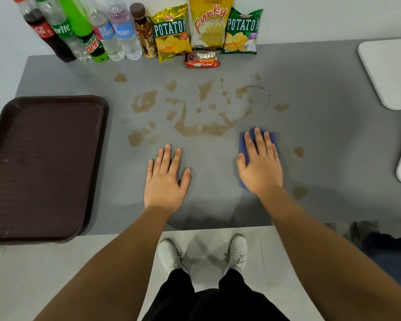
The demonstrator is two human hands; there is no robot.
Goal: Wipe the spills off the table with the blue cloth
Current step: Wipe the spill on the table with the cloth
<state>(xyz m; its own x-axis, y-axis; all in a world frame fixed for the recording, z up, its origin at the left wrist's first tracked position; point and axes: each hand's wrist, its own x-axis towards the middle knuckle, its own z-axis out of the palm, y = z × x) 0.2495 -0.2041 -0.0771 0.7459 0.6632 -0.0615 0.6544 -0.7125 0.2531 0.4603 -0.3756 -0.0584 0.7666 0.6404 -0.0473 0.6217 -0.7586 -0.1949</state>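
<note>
Brown spills [190,128] lie in several patches across the middle of the grey table [322,135], with smaller spots to the right near the front. A folded blue cloth [243,144] lies flat on the table just right of the big patch. My right hand [261,165] presses on it with straight fingers and covers most of it. To its left, my left hand [166,179] rests flat on bare table, fingers straight, just below the spills and holding nothing.
A dark brown tray [42,165] sits at the table's left edge. Several drink bottles [90,31] and snack bags [208,26] line the back wall, with a small red packet [203,59] in front. White chairs [389,70] stand on the right.
</note>
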